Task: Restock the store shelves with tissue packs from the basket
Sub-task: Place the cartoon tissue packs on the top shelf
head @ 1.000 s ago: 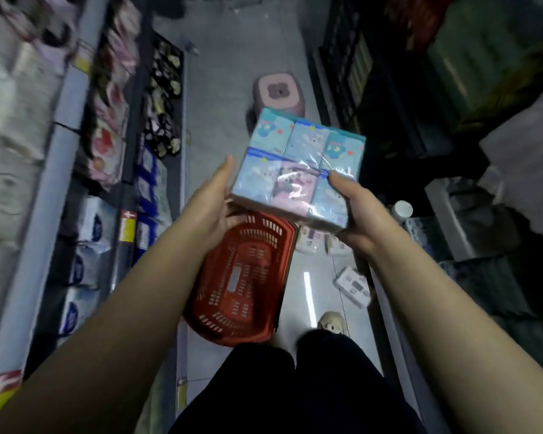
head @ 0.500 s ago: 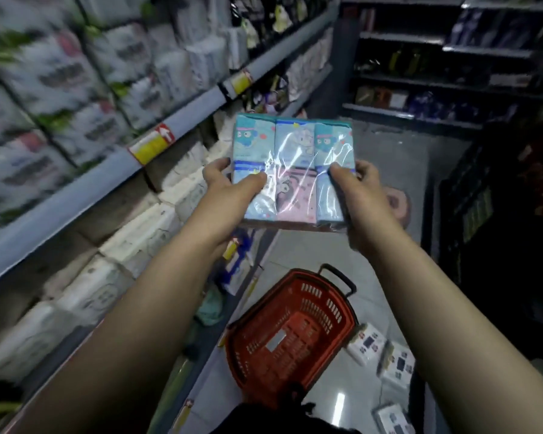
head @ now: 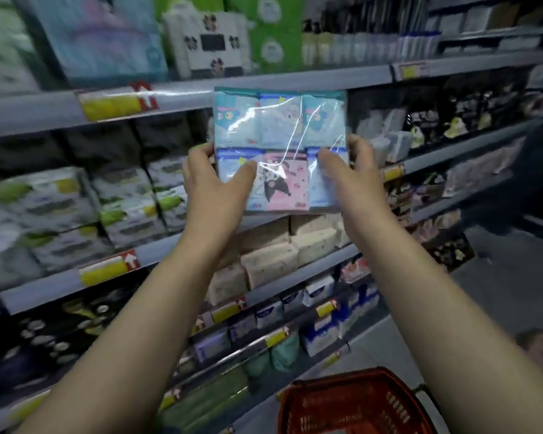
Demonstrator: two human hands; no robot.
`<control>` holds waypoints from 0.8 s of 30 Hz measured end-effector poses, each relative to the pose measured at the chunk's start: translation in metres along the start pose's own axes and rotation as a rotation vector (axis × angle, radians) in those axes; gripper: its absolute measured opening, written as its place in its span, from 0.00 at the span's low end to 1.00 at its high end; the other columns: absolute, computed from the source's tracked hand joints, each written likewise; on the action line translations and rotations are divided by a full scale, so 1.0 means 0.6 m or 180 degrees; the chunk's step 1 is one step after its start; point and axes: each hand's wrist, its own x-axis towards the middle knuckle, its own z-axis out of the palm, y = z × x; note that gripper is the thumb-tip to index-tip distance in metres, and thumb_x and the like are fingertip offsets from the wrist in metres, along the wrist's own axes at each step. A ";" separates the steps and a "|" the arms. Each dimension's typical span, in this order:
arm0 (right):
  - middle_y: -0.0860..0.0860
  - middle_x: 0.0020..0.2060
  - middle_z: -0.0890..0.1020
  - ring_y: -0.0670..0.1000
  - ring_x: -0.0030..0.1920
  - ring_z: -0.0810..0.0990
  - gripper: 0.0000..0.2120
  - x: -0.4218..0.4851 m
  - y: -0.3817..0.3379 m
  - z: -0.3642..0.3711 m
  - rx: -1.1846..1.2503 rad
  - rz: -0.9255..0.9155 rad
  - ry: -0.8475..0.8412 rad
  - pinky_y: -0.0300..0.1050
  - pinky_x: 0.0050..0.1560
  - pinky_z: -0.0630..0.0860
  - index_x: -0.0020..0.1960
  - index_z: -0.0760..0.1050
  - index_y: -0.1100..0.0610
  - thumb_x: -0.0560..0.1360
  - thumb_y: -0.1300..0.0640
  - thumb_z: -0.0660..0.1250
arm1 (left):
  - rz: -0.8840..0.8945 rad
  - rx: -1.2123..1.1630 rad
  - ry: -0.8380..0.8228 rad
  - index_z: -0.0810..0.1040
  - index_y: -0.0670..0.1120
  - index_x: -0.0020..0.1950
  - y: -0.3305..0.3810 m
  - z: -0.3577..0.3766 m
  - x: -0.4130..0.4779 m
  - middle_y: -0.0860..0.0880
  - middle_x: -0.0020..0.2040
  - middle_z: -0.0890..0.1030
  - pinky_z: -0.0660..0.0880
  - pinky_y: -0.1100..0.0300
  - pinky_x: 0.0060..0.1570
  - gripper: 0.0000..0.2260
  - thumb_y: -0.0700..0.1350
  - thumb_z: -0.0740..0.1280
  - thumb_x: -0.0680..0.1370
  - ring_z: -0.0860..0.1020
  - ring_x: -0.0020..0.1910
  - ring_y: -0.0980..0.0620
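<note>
A plastic-wrapped tissue multipack (head: 281, 133), blue and pink with cartoon prints, is held upright in front of the shelves (head: 295, 81). My left hand (head: 210, 180) grips its lower left edge, thumb across the front. My right hand (head: 351, 173) grips the lower right edge the same way. The pack hangs level with the second shelf from the top, in front of a dark gap. The red basket (head: 355, 402) sits on the floor at the bottom right, and the part I can see holds nothing.
Shelf rows run across the view, filled with tissue and paper packs: green and white packs (head: 76, 208) left, beige packs (head: 270, 252) below the held pack. Yellow price tags (head: 113, 104) line the shelf edges. Grey aisle floor (head: 499, 292) lies to the right.
I have turned from the aisle toward the shelves and lifted the pack from above the basket up to shelf height. Both hands kept hold of it throughout.
</note>
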 end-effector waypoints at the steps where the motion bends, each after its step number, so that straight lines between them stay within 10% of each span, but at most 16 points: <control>1: 0.55 0.60 0.77 0.55 0.56 0.81 0.12 0.006 -0.010 0.018 0.0068 -0.0053 -0.0103 0.58 0.57 0.79 0.49 0.71 0.45 0.67 0.48 0.68 | 0.0076 0.0071 0.0144 0.65 0.61 0.52 0.009 -0.015 0.005 0.49 0.63 0.72 0.73 0.47 0.63 0.18 0.61 0.65 0.66 0.74 0.63 0.49; 11: 0.53 0.63 0.74 0.54 0.59 0.78 0.20 0.096 -0.060 0.221 0.0135 -0.0598 -0.0831 0.58 0.60 0.77 0.52 0.67 0.39 0.64 0.40 0.70 | 0.0537 0.0545 0.0919 0.67 0.59 0.55 0.039 -0.158 0.140 0.48 0.62 0.75 0.73 0.44 0.62 0.20 0.62 0.65 0.67 0.75 0.62 0.48; 19: 0.49 0.68 0.73 0.56 0.69 0.69 0.31 0.211 -0.113 0.382 -0.0437 -0.1655 -0.0485 0.57 0.68 0.68 0.72 0.67 0.51 0.72 0.44 0.68 | 0.1224 0.1293 0.1204 0.73 0.45 0.64 0.055 -0.252 0.300 0.47 0.63 0.76 0.75 0.53 0.60 0.18 0.48 0.70 0.77 0.76 0.60 0.50; 24: 0.49 0.58 0.80 0.51 0.59 0.77 0.17 0.268 -0.111 0.437 -0.0464 -0.1862 -0.0554 0.50 0.62 0.75 0.61 0.74 0.52 0.74 0.53 0.71 | 0.1294 0.1760 0.1257 0.74 0.44 0.65 0.048 -0.273 0.368 0.44 0.62 0.75 0.71 0.59 0.59 0.18 0.46 0.71 0.76 0.74 0.61 0.49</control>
